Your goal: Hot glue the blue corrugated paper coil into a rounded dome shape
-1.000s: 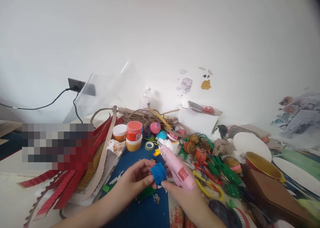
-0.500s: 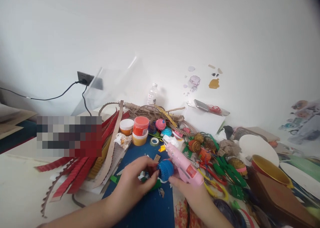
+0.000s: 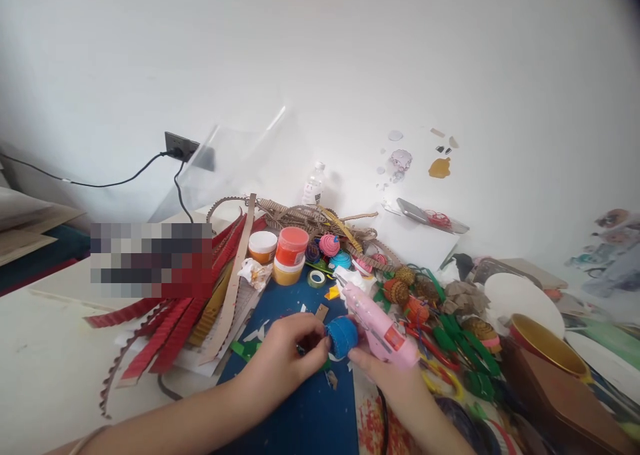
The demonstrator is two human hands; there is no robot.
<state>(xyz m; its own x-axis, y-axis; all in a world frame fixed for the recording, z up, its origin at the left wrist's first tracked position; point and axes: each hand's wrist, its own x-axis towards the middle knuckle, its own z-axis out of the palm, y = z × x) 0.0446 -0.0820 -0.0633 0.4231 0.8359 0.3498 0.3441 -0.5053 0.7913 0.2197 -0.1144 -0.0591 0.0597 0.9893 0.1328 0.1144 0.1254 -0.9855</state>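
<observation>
A small blue coil of ridged paper strip [image 3: 342, 337] is between my two hands above the blue mat. My left hand [image 3: 299, 348] pinches its left side with thumb and fingers closed. My right hand [image 3: 383, 375] is wrapped round a pink glue gun [image 3: 375, 322], whose nozzle points up and to the left. The right thumb tip is also close against the coil's lower right edge; whether it presses on it I cannot tell. The right fingers are mostly hidden behind the gun and the coil.
Paint jars [image 3: 291, 252], a tape roll [image 3: 316, 279] and coiled paper balls [image 3: 329, 244] stand behind the hands. Red corrugated strips [image 3: 173, 338] lie left. At right are yellow-handled scissors [image 3: 445, 378], green strips [image 3: 467, 342], a brown box [image 3: 555, 388] and a gold-lined bowl [image 3: 547, 345].
The whole view has shifted a little, so everything sits further right. The blue coil has turned slightly in my fingers, showing a smoother band. Both grips stay the same.
</observation>
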